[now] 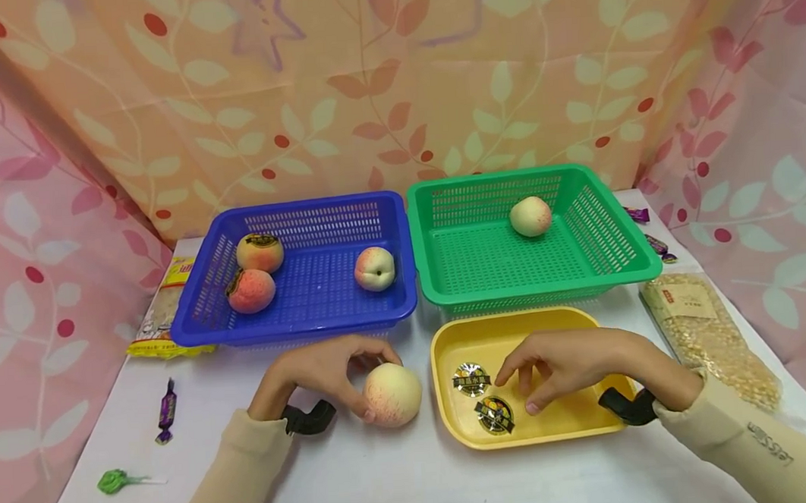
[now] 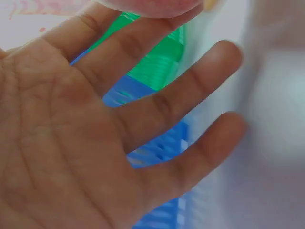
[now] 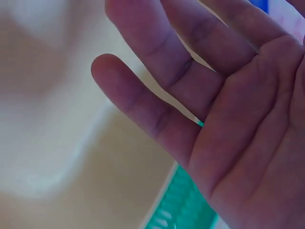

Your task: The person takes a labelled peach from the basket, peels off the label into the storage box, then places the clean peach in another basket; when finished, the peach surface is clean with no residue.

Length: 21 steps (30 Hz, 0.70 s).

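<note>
Head view: left hand (image 1: 330, 369), lower middle, grip pinching the held peach (image 1: 393, 395) between thumb and fingers, other fingers spread per left wrist view. On or just above the counter (image 1: 388, 488), can't tell. No sticker on its visible side. Right hand (image 1: 559, 357) hangs over the yellow tray (image 1: 555, 420), lower right; grip loosely spread, nothing visibly held, fingertips near the upper sticker (image 1: 471, 379) and lower sticker (image 1: 495, 414).

Looks done: two labelled peaches (image 1: 260, 254), blue basket (image 1: 318, 279), left of frame. Looks remaining: both tray stickers; held peach, plain peach (image 1: 375, 269) in blue, lone peach (image 1: 531, 217) in green basket (image 1: 472, 259), upper right. Hidden sides unverified.
</note>
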Motion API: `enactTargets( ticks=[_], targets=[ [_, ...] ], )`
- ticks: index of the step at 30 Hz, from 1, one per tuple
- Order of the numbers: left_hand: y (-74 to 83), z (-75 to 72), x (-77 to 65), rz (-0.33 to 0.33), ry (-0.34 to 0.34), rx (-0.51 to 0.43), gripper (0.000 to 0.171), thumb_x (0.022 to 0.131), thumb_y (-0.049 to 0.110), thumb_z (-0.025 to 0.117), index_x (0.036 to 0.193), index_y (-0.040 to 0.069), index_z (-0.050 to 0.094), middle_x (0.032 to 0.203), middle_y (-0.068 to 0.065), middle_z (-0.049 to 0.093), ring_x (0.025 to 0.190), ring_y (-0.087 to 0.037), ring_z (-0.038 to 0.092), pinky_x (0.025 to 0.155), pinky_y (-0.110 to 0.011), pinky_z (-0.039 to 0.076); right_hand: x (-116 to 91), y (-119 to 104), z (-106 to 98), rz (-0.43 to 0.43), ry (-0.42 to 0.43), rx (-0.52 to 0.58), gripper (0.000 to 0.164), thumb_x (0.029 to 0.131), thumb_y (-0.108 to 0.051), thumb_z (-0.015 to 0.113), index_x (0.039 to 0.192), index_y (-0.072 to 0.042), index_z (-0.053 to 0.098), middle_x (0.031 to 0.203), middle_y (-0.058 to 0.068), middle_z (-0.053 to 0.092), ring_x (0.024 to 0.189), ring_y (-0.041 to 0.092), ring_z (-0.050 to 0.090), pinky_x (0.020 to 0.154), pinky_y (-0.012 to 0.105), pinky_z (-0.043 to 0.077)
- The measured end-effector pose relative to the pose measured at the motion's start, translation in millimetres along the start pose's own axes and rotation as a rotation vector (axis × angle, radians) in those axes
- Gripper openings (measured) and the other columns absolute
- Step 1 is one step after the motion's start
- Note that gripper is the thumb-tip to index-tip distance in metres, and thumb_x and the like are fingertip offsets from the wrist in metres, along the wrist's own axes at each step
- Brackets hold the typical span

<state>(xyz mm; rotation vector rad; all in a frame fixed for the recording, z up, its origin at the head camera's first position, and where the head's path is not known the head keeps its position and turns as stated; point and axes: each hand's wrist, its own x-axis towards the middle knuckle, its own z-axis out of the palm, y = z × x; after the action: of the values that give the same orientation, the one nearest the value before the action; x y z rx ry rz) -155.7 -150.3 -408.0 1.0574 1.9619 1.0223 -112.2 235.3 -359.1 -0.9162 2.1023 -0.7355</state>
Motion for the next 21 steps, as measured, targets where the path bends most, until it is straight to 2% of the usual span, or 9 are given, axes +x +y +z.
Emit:
enactTargets(
  ticks=[3,6,10,12,15,17,19,21],
  targets=[
    [13.9,-1.5,-3.7,0.018,-0.028,0.011,0.056,0.070,0.028,0.089,0.121,0.029,0.067,0.114,0.010,0.071,0.104,-0.017,0.066,0.095,-0.034,0.053,-13.1,2.0,-7.8,-0.029,0.072,0.002,0.040,0.092,-0.032,0.076,0.127,-0.012,0.069,0.100,-0.005,0.075,0.072,0.002,0.060,0.065,0.022,0.054],
    [30.0,-6.2,-4.2,0.078,-0.045,0.009,0.057,0.071,0.029,0.091,0.123,0.026,0.067,0.116,0.008,0.071,0.105,-0.015,0.066,0.096,-0.034,0.054,-28.4,7.2,-18.0,-0.083,0.231,-0.037,0.036,0.094,-0.030,0.074,0.126,-0.015,0.070,0.105,-0.005,0.075,0.080,0.002,0.063,0.070,0.024,0.057],
    [54.5,-17.4,-0.5,0.181,-0.041,-0.005,0.060,0.072,0.027,0.093,0.125,0.020,0.065,0.117,0.004,0.072,0.105,-0.014,0.068,0.096,-0.035,0.055,-48.3,20.3,-31.0,-0.127,0.551,-0.129,0.035,0.091,-0.015,0.077,0.125,-0.019,0.071,0.106,-0.009,0.075,0.085,0.003,0.066,0.074,0.022,0.057],
    [65.8,-24.1,3.4,0.213,-0.022,-0.009,0.061,0.072,0.024,0.093,0.125,0.019,0.065,0.117,0.003,0.072,0.105,-0.014,0.069,0.097,-0.035,0.055,-56.3,28.9,-36.7,-0.107,0.719,-0.178,0.040,0.088,-0.009,0.079,0.125,-0.021,0.071,0.108,-0.011,0.074,0.087,0.000,0.065,0.076,0.018,0.053],
    [78.9,-35.1,12.1,0.238,0.024,-0.007,0.062,0.070,0.019,0.094,0.126,0.018,0.065,0.120,0.002,0.071,0.107,-0.017,0.068,0.097,-0.037,0.055,-64.2,43.7,-43.4,-0.029,0.940,-0.226,0.046,0.085,-0.006,0.081,0.127,-0.021,0.071,0.116,-0.007,0.073,0.096,-0.001,0.060,0.081,0.015,0.046],
    [85.3,-42.5,19.7,0.239,0.063,0.003,0.063,0.070,0.017,0.094,0.126,0.019,0.066,0.122,0.003,0.070,0.109,-0.017,0.067,0.097,-0.038,0.054,-68.0,54.0,-47.2,0.048,1.034,-0.217,0.052,0.085,-0.010,0.082,0.133,-0.021,0.068,0.128,0.002,0.068,0.112,0.009,0.057,0.097,0.025,0.046],
    [89.1,-49.3,30.2,0.253,0.099,0.009,0.064,0.070,0.014,0.093,0.127,0.018,0.066,0.123,0.002,0.070,0.111,-0.017,0.066,0.097,-0.040,0.055,-70.9,64.7,-50.7,0.122,1.087,-0.211,0.060,0.085,-0.017,0.082,0.141,-0.019,0.062,0.141,0.013,0.060,0.127,0.024,0.050,0.110,0.044,0.042],
    [90.7,-55.1,42.7,0.264,0.130,0.013,0.064,0.070,0.013,0.093,0.128,0.017,0.065,0.124,0.002,0.069,0.113,-0.017,0.064,0.098,-0.043,0.054,-74.0,74.5,-53.3,0.199,1.101,-0.226,0.070,0.086,-0.026,0.081,0.149,-0.016,0.053,0.150,0.021,0.051,0.137,0.040,0.041,0.114,0.066,0.031]
  ],
)
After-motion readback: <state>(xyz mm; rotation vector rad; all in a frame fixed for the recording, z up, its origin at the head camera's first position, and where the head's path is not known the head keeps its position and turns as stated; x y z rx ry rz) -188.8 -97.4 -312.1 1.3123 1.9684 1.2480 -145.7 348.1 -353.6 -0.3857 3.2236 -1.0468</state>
